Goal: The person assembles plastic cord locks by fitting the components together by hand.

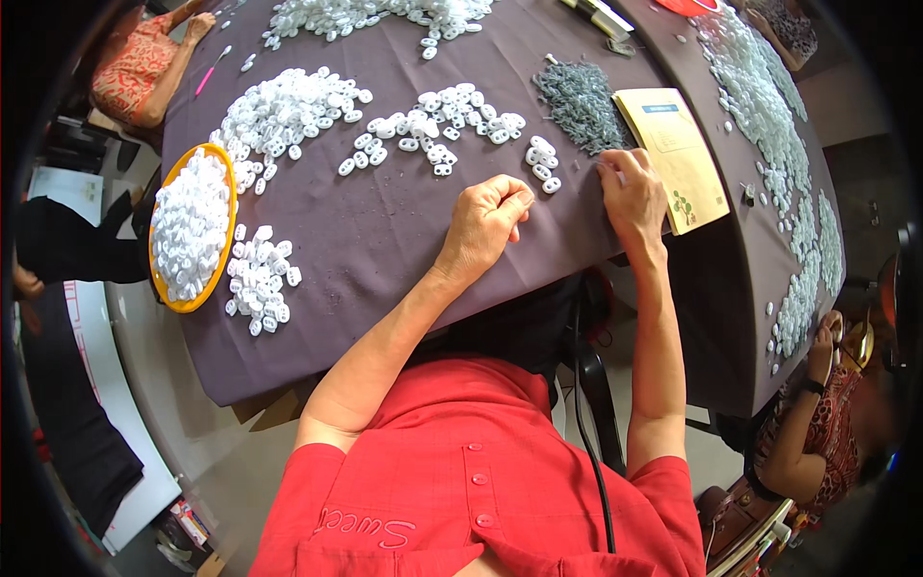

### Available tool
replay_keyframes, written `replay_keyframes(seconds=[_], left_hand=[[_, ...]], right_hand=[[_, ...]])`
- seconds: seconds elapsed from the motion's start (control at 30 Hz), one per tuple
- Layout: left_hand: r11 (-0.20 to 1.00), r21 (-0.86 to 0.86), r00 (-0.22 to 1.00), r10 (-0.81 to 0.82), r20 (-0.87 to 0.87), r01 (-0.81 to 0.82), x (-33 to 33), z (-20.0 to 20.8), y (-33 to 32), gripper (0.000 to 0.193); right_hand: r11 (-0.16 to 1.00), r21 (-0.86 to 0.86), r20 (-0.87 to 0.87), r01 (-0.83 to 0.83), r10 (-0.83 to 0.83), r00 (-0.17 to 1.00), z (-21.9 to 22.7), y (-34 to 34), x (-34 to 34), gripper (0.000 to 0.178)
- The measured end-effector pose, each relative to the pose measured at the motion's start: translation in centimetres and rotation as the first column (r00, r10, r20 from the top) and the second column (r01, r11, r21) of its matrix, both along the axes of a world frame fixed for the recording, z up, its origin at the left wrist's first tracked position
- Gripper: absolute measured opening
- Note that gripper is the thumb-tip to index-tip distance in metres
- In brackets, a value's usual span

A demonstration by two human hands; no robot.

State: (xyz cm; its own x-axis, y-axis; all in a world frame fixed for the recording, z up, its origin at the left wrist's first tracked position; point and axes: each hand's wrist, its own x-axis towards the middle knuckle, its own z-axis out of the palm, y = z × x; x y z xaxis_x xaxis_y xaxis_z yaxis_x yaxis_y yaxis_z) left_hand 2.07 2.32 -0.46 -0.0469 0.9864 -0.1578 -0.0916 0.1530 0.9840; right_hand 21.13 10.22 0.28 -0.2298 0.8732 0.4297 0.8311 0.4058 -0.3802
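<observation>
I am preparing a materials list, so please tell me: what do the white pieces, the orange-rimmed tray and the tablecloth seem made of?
White pieces: probably moulded plastic, fairly smooth; their rounded shapes look alike.
Orange-rimmed tray: likely plastic, smooth; the rim is evenly coloured, but painted metal is possible.
Tablecloth: apparently fabric, matte, with soft creases.

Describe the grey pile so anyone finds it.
On the dark-covered table, go just beyond the person's right hand. The grey pile lies left of the tan packet; it looks darker and finer-grained than the neighbouring white ovals.
</observation>
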Motion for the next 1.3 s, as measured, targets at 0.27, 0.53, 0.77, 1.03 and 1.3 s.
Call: replay_keyframes(seconds=[0.27,0.53,0.77,1.03,1.3], left_hand=[[0.999,0.02,0.996,0.033,0.079,-0.035,0.3,0.0,0.1,0.017],[1.0,-0.001,0.996,0.022,0.088,-0.022,-1.3,0.4,-1.1,0.018],[0.887,0.446,0.719,0.388,-0.576,-0.12,-4.5,0.4,0.2,0.008],[0.915,0.395,0.529,0.374,-0.762,-0.078,-6.8,-0.3,0.5,0.009],[0.938,0.344,0.527,0.275,-0.804,0.035,-7.6,0.0,-1.1,0.012]], right_hand=[[0.871,-0.234,-0.597,-0.431,0.221,0.771,0.9,-6.2,-5.3,0.015],[0.885,-0.219,-0.583,-0.411,0.219,0.782,0.0,-6.3,-7.0,0.006],[0.915,-0.242,-0.524,-0.324,0.158,0.837,-1.0,-6.3,-7.0,0.002],[0.897,-0.248,-0.589,-0.366,0.16,0.792,-0.9,-6.3,-7.2,0.005],[0.902,-0.23,-0.578,-0.366,0.176,0.797,-0.8,-6.9,-7.1,0.006]])
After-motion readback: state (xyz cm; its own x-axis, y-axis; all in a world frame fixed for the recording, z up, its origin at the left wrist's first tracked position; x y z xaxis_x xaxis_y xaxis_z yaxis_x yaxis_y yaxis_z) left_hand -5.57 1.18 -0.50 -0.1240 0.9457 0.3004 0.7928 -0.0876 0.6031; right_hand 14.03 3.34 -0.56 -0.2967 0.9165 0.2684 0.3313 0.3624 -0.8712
